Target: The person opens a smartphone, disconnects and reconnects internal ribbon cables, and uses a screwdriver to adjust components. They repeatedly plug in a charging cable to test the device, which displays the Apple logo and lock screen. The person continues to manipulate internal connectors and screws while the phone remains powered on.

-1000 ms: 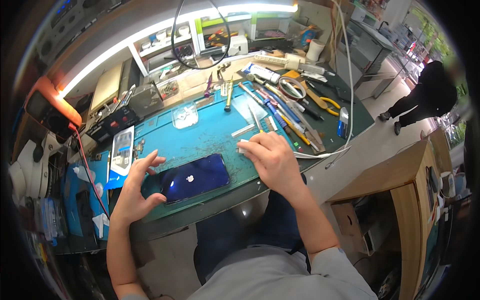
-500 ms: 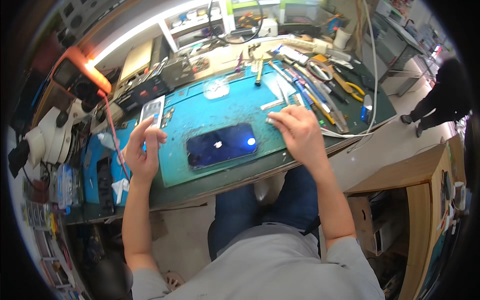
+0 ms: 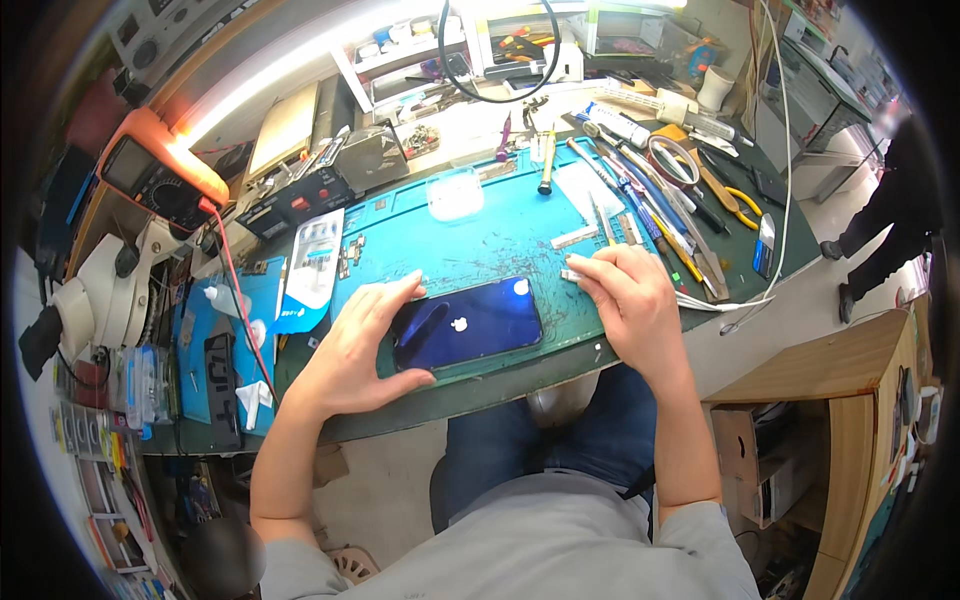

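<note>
Near the centre of the frame, a flat, glossy phone (image 3: 470,325) with rounded corners is lying on a smooth rubbery blue-green mat (image 3: 510,235). The left hand (image 3: 355,345) is spreading thumb and fingers wide around the phone's left end; whether it is touching, I cannot tell. Right of the phone, the right hand (image 3: 635,300) is pinching a small pale piece (image 3: 569,275) between its fingertips. Above, a clear plastic tray (image 3: 455,195) is sitting, while a chunky orange meter (image 3: 165,170) is leaning at upper left.
</note>
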A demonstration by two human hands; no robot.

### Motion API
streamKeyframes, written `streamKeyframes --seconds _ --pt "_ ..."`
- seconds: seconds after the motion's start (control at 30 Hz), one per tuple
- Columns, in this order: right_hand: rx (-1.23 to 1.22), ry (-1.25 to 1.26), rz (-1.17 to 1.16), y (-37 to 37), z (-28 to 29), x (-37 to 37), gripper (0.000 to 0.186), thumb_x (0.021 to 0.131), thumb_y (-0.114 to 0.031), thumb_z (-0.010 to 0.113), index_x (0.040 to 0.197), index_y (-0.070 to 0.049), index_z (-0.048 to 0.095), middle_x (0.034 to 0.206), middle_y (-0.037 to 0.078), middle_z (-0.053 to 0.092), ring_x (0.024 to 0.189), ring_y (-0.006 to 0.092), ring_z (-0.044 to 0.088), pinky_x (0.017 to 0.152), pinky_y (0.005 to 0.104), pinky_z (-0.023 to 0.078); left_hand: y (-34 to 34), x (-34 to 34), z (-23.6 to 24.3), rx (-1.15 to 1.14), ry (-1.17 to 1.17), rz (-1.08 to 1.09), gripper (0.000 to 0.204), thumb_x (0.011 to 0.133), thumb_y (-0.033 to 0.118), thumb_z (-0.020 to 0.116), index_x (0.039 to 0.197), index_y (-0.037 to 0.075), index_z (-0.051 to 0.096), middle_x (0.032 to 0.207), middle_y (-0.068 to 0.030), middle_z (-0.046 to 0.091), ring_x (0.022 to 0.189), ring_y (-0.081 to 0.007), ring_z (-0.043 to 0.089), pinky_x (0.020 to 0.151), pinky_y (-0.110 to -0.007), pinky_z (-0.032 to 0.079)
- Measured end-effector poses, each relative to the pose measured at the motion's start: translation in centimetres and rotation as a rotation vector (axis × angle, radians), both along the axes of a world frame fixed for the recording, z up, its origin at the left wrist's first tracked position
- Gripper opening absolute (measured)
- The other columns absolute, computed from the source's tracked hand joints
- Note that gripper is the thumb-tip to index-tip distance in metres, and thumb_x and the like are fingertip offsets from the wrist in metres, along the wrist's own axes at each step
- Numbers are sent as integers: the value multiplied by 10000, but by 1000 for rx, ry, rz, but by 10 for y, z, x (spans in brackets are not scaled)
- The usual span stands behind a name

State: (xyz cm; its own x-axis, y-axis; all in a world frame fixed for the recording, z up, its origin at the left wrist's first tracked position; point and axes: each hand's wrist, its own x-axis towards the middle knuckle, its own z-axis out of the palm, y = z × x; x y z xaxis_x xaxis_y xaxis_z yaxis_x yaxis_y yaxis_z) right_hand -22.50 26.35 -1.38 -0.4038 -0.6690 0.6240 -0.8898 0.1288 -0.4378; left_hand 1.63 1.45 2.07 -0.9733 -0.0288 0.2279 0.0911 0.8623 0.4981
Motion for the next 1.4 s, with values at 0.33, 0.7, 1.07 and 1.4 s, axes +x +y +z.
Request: streamKeyframes --seconds 0.33,0.7,1.07,1.4 --pt "-69 -11 39 2 -5 -1 241 875 -23 775 1111 -60 741 975 57 670 888 266 658 799 400 510 9 -7 1 -53 65 38 1005 694 116 886 1583 30 427 1338 -166 633 1222 -367 567 1072 -461 465" --pt "-116 20 74 1 -4 -3 250 874 4 760 1109 -72 723 950 60 679 853 281 658 773 408 521 3 -5 -6 -17 55 17 1086 667 67 859 1622 9 343 1357 -174 605 1265 -348 548 1128 -461 428" --pt "13 -23 208 2 0 -1 297 853 38 747 1120 -59 658 870 78 678 773 282 656 685 397 514 0 -7 -6 41 79 7 1094 650 98 914 1606 46 384 1317 -149 620 1213 -352 556 1089 -456 449" --pt "39 38 177 0 2 -2 242 875 -1 751 1092 -58 660 1011 81 741 882 282 695 746 389 528 0 -9 -5 37 96 8 1076 634 108 914 1586 41 416 1286 -133 657 1173 -342 579 1055 -450 471"
